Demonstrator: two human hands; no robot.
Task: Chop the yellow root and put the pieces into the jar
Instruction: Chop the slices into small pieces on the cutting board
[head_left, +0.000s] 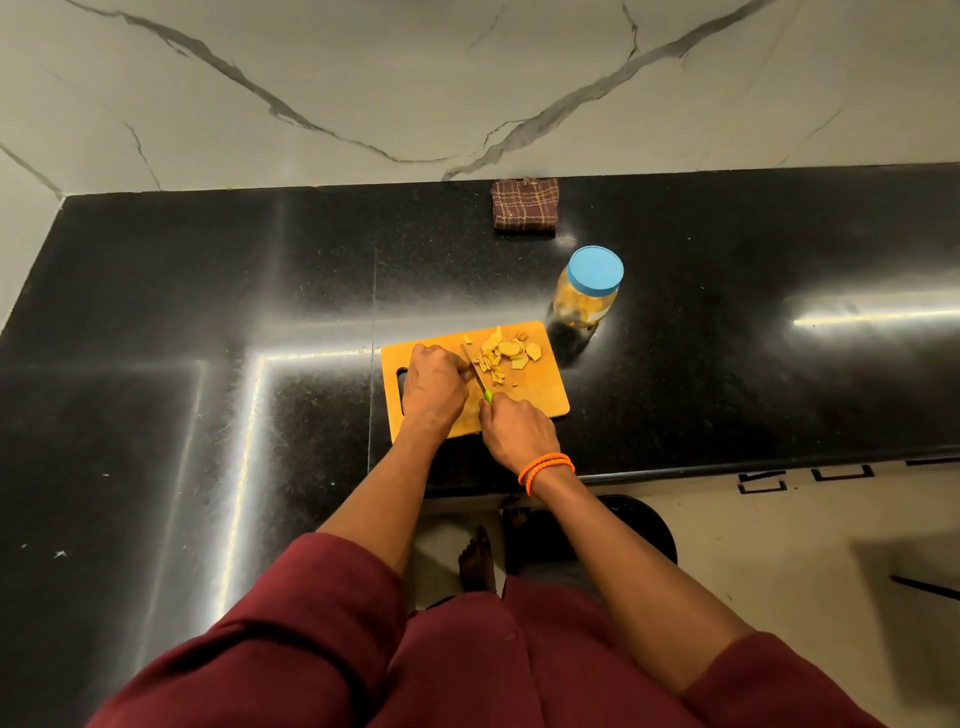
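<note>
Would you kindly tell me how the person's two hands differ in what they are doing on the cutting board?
The right hand is closed around the knife by its green handle, while the left hand holds no tool and curls down beside the blade. The right wrist wears orange bands; the left wrist is bare. The right hand sits nearer the board's front edge, the left nearer its handle slot. Both are over the cutting board, next to the chopped pieces.

1. Both bare forearms reach forward and converge, maroon sleeves pushed up near the elbows.
2. The left hand is knuckles-up, fingers curled down and pressing.
3. The right hand is closed in a grip, with orange bands on its wrist.
</note>
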